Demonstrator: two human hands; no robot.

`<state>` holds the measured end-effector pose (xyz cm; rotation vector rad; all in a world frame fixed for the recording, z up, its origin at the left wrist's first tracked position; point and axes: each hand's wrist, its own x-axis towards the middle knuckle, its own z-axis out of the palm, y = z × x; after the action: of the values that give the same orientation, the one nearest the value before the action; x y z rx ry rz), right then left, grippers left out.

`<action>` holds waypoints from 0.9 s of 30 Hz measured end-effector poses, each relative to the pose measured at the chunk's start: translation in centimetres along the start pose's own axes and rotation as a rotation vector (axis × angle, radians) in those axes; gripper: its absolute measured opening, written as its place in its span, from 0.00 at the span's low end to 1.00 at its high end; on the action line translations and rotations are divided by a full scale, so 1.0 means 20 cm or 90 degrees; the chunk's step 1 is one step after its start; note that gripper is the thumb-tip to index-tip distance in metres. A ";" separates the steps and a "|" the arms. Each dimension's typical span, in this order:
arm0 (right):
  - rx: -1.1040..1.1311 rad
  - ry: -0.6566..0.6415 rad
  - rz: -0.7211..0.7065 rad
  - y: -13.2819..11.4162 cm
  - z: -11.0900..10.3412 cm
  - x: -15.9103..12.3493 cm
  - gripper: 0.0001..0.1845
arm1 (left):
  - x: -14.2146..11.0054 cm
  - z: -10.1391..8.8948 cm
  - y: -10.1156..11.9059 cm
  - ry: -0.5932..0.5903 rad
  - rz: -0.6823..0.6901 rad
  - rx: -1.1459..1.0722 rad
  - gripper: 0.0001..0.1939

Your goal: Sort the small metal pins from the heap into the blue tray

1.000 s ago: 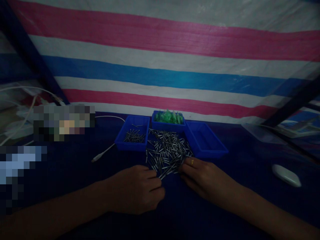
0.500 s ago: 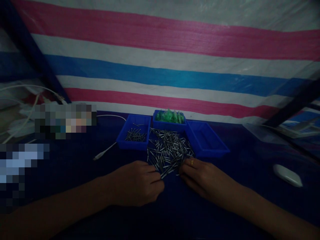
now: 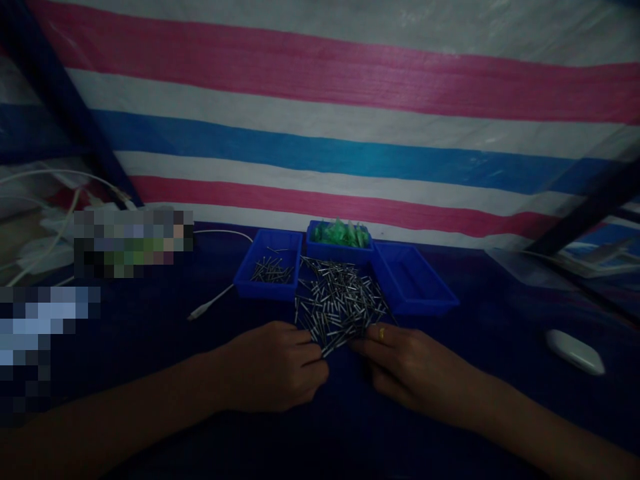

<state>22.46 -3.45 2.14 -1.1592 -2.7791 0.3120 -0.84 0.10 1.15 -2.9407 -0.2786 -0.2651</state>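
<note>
A loose pile of thin metal pins (image 3: 340, 297), silvery and dark, lies on the dark blue table in front of me. At its near left edge rests my left hand (image 3: 280, 367), closed with the fingers curled in; whatever it may hold is hidden. My right hand (image 3: 400, 360), with a yellow ring, is at the near right edge of the pile. Its forefinger stretches out to the pins and touches them, with the thumb apart below. Behind the pile to the left, a blue tray (image 3: 267, 290) holds several similar pins.
A blue tray (image 3: 340, 251) with green translucent pieces stands at the back. Another blue tray (image 3: 423, 308) sits right of the pile. A white cable (image 3: 203, 309) lies at left, a white rounded object (image 3: 575, 351) at right. Striped sheeting (image 3: 325, 153) hangs behind.
My right hand has shifted slightly, its forefinger stretching left and nearer to me along the pile's edge. My left hand and the trays stay in place.
</note>
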 end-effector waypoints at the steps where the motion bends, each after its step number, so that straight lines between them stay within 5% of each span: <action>1: -0.002 -0.003 0.000 0.00 0.00 0.00 0.11 | 0.00 0.00 0.00 -0.003 -0.001 0.000 0.04; 13: 0.092 0.023 -0.039 -0.03 -0.03 0.00 0.06 | 0.01 0.01 0.00 0.034 -0.055 0.013 0.06; 27: 0.300 0.136 -0.006 -0.04 0.04 0.01 0.04 | 0.03 0.04 0.02 0.056 -0.125 -0.190 0.08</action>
<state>21.52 -3.98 1.55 -0.9918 -2.3455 0.7444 -0.01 -0.08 0.34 -3.1836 -0.5629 -0.5011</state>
